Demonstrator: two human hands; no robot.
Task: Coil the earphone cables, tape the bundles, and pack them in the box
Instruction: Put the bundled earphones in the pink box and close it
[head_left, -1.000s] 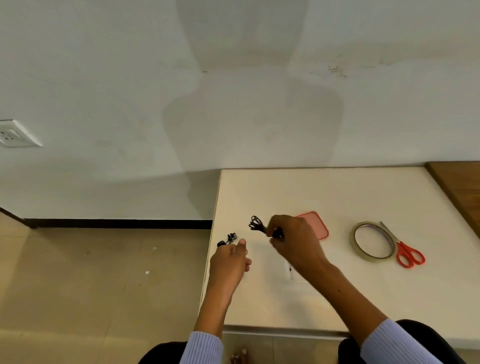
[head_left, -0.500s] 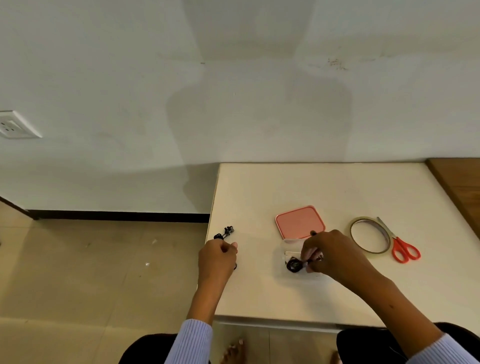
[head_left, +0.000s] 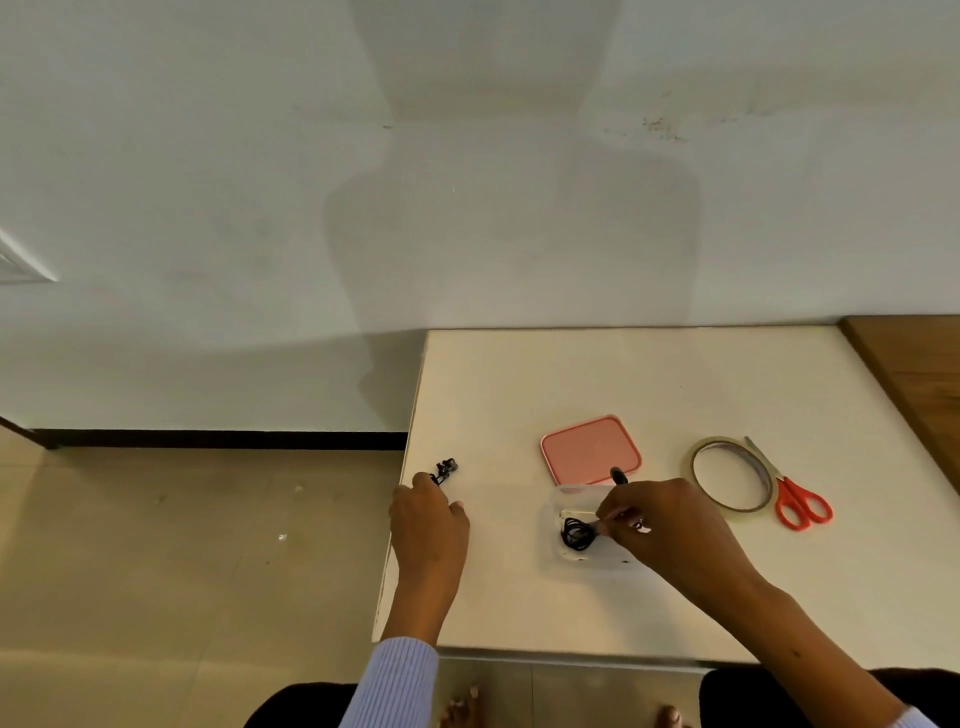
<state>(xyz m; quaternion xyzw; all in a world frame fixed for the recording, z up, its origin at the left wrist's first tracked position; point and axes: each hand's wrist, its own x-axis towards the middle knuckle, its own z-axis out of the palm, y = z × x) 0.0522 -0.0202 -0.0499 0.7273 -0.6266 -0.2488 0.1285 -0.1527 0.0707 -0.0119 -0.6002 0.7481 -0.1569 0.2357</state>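
The right hand (head_left: 670, 525) has lowered its pinched coil (head_left: 577, 533) into the box (head_left: 571, 496); left hand (head_left: 428, 514) grips another cable (head_left: 444, 469) beside it.

Both sleeves (head_left: 395, 680) are pale lilac-blue with fine ribbing, pushed up the bare forearms. Dark trousers (head_left: 301, 709) show along the bottom edge, with bare toes (head_left: 460, 709) between the knees.
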